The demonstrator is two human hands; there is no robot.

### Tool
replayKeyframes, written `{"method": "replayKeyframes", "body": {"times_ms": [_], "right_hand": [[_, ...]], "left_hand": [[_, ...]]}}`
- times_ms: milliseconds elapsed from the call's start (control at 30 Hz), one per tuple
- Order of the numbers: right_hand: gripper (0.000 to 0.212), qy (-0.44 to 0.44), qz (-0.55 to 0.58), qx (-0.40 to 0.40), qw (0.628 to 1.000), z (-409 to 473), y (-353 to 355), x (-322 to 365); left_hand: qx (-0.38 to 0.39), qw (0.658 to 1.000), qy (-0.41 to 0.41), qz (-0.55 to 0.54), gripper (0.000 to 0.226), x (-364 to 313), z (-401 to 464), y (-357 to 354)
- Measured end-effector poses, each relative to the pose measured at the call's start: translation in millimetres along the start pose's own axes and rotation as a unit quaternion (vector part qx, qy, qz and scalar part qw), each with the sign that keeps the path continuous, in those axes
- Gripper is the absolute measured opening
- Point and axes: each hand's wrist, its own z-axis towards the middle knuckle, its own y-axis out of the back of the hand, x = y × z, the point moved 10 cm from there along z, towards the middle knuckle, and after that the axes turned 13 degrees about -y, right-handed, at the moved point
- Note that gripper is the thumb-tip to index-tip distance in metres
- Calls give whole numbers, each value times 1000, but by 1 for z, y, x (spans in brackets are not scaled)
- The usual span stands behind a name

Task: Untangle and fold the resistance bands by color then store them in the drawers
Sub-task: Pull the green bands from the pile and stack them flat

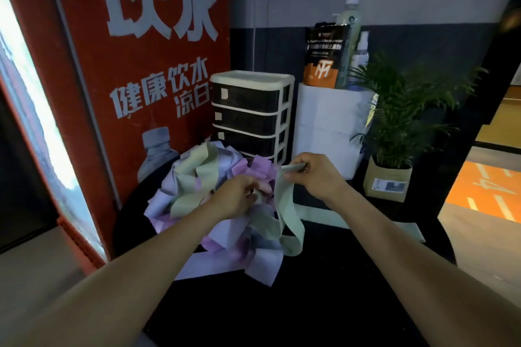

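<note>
A tangled heap of resistance bands [197, 200] in pale green, lilac-blue and purple lies on a round black table [324, 290]. My right hand [313, 175] pinches the end of a pale green band [284, 205], which hangs down in a loop over the heap's right side. My left hand [234, 197] is in the middle of the heap, fingers curled on the bands there. Behind the heap stands a white drawer unit [251, 115] with dark drawers, all closed.
A red water dispenser cabinet [141, 79] rises at the left. Right of the drawers stands a white box [329, 127] with a black pouch and bottles on top. A potted plant [394, 149] stands at the right edge of the table.
</note>
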Motion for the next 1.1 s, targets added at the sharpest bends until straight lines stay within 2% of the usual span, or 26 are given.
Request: {"method": "replayKeyframes", "body": {"times_ms": [100, 267, 300, 333, 433, 533, 633, 767, 900, 1100], "right_hand": [[13, -12, 16, 6, 1000, -1, 2, -13], [13, -31, 33, 12, 999, -1, 7, -34], [12, -33, 33, 13, 999, -1, 7, -36], [13, -33, 34, 13, 999, -1, 7, -38], [12, -31, 44, 19, 998, 1, 7, -40], [16, -34, 53, 30, 998, 3, 4, -38], [15, -28, 53, 41, 997, 4, -3, -33], [10, -17, 35, 42, 998, 4, -6, -29], [13, -19, 3, 47, 999, 3, -7, -27], [30, -45, -110, 46, 992, 6, -6, -31]], "left_hand": [[37, 998, -14, 39, 26, 0, 4, -20], [172, 976, 49, 124, 24, 23, 1, -54], [174, 974, 52, 133, 26, 26, 1, -55], [154, 979, 53, 120, 27, 27, 2, -52], [46, 997, 56, -12, 29, 20, 12, -29], [-50, 991, 83, -88, 22, 14, 26, 7], [-167, 956, 110, -213, 8, 14, 31, 45], [-303, 909, 119, -262, 8, 26, 25, 94], [-386, 856, 149, -311, 16, 45, 16, 121], [-487, 800, 195, -291, 16, 69, -1, 162]]}}
